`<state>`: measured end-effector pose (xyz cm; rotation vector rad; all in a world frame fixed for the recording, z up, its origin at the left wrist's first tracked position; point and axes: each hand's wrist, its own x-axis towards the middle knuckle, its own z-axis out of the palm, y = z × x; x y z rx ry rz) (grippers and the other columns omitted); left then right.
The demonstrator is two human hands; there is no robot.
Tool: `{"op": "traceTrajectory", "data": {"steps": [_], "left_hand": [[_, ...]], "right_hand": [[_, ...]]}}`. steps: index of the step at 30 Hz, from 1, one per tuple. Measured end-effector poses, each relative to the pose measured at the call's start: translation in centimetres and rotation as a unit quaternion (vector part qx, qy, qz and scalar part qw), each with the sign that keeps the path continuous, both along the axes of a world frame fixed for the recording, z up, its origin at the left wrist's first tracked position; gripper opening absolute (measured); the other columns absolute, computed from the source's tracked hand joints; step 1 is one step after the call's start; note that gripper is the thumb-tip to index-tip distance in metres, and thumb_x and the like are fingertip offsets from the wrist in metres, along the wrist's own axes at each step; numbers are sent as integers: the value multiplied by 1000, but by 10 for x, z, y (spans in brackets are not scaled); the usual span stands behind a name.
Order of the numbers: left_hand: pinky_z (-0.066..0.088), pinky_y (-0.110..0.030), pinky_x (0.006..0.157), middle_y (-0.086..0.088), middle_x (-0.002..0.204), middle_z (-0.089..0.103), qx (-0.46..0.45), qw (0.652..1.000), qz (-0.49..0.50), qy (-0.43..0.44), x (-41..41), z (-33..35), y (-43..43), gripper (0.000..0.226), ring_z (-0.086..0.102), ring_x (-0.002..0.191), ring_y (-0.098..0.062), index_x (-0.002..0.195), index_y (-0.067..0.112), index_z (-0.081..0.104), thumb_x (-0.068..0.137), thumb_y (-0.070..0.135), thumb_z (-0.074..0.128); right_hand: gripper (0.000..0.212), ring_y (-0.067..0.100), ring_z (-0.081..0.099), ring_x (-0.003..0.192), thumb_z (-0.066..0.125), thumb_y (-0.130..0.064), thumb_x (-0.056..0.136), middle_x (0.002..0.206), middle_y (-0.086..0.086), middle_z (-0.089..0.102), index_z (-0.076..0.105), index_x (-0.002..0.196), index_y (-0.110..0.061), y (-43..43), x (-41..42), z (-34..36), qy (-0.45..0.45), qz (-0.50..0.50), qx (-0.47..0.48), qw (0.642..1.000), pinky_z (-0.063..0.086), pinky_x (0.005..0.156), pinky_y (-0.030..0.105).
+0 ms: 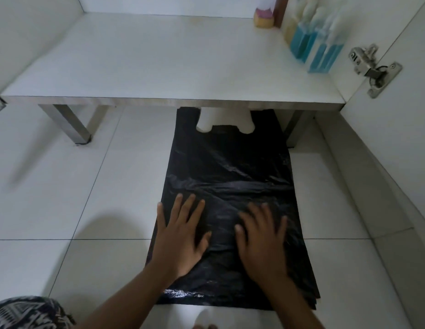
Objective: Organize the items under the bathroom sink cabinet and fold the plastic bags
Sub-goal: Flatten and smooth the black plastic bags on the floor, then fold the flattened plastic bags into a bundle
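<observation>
Black plastic, thin and crinkled: bag [230,181] spread flat on pale glossy tiles [88,186], running from 6 o'clock up toward 12. Handle loops at top, tips hidden under front edge of shelf [159,58]. Shiny creases across middle, bright glint at lower left corner.

Left hand [180,236] palm down on bag's 8 o'clock part, fingers straight and spread, grasping nothing. Right hand [261,241] flat at bag's 5 o'clock, fingers splayed too, slightly blurred, nothing held. Both forearms crossing bag's lower edge and covering part of it.

White matt shelf at 12 o'clock, grey front edge, raised on square metal legs [73,124]; right leg just beside bag's upper right edge. At 1 o'clock, against side wall, row of clear bottles [311,46] with blue liquid, paler yellowish ones behind. Soft yellow and pink lump [263,20] at back, kind unclear. Steel hinge [373,67] at 2 o'clock, joined to white door [397,143]. Dark cloth [28,312] with white pattern at 7 o'clock.
</observation>
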<state>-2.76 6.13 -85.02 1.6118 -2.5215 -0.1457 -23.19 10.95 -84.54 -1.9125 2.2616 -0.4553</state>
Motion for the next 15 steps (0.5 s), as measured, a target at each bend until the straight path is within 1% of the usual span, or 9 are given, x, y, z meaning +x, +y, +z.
{"op": "traceTrajectory", "data": {"steps": [2, 3, 5, 7, 10, 12, 13, 15], "left_hand": [[18, -67, 115, -6, 155, 41, 18, 1000, 5, 5, -2, -6, 20, 67, 28, 149, -32, 145, 20, 50, 91, 60, 42], [19, -67, 114, -5, 154, 44, 38, 999, 15, -1, -1, -11, 28, 66, 29, 148, -31, 143, 22, 52, 92, 60, 41], [19, -65, 115, -2, 156, 42, 65, 997, 28, -14, 4, -19, 36, 65, 27, 150, -28, 146, 26, 49, 96, 63, 34], [18, -64, 117, 1, 160, 36, 74, 997, 34, -19, 10, -23, 38, 67, 23, 152, -26, 149, 29, 44, 97, 68, 27], [16, -64, 118, 4, 162, 30, 81, 996, 39, -19, 12, -23, 35, 70, 18, 153, -24, 151, 31, 40, 95, 72, 26], [15, -64, 118, 6, 162, 30, 88, 995, 43, -16, 11, -23, 35, 72, 19, 153, -24, 150, 32, 40, 94, 75, 27], [15, -64, 118, 7, 162, 30, 92, 995, 43, -15, 12, -22, 35, 73, 19, 153, -23, 150, 33, 40, 93, 77, 27], [15, -64, 117, 7, 161, 31, 93, 995, 41, -14, 11, -23, 35, 74, 20, 152, -23, 150, 34, 40, 92, 78, 27]], "right_hand": [[42, 26, 34, 143, 37, -42, 95, 144, -2, 51, 62, 124, -27, 10, 39, -7, 9, 49, 29, 998, 18, 111, 65], [42, 25, 35, 142, 37, -42, 94, 143, -3, 51, 62, 125, -28, 14, 53, -12, 12, 59, 48, 997, 18, 110, 65], [45, 23, 34, 143, 36, -43, 94, 145, -5, 50, 60, 129, -29, 19, 65, -18, 25, 58, 79, 995, 18, 110, 64], [50, 21, 33, 144, 35, -47, 93, 150, -7, 45, 56, 136, -30, 22, 62, -23, 37, 48, 95, 994, 18, 110, 64], [59, 23, 27, 146, 31, -56, 94, 156, -7, 36, 42, 146, -32, 31, 31, -30, 41, 16, 111, 993, 13, 114, 62], [64, 25, 18, 149, 23, -62, 95, 160, -7, 27, 33, 152, -33, 35, 2, -30, 41, -32, 124, 991, 8, 117, 59], [65, 25, 12, 150, 17, -63, 96, 162, -8, 20, 24, 154, -34, 36, -14, -28, 48, -66, 129, 988, 6, 117, 59], [66, 21, -4, 152, 5, -65, 96, 164, -13, -2, 2, 156, -37, 37, -43, -23, 46, -131, 163, 977, 1, 116, 63]]}}
